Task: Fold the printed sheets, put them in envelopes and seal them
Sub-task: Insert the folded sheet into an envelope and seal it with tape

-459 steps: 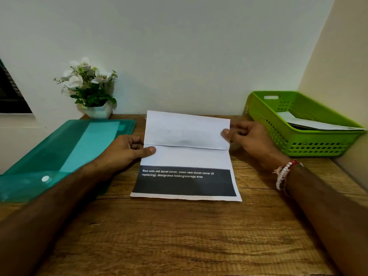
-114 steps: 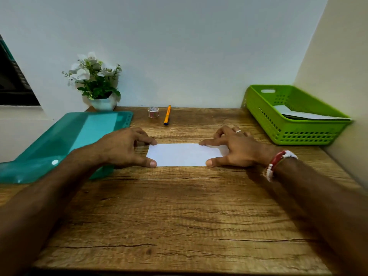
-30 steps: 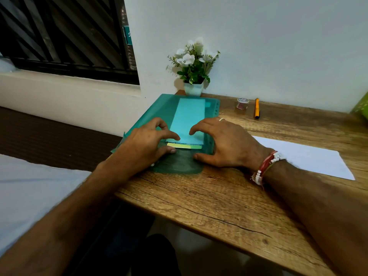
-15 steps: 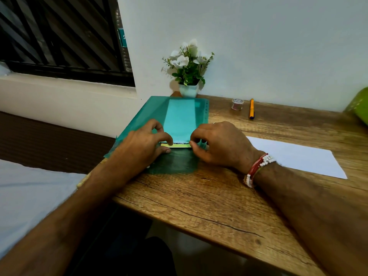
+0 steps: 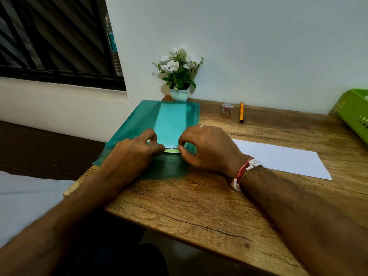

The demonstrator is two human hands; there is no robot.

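Wooden tabletop (image 5: 199,206), teal folder (image 5: 171,120) under my hands. My left hand (image 5: 135,154) and right hand (image 5: 207,148) pinch envelope (image 5: 172,150) end between them; envelope runs lengthwise away from me, print blurred. Folded sheet (image 5: 278,158) lies crosswise, right of right hand.

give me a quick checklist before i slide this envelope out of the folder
1. Left hand grip on the envelope: ok, pinching its near edge.
2. Right hand grip: ok, pinching the same edge.
3. Only one envelope caught: cannot tell.
4. Folder fully on the table: not ok, its left side overhangs.
5. Folded sheet ready: ok, flat beside the right hand.
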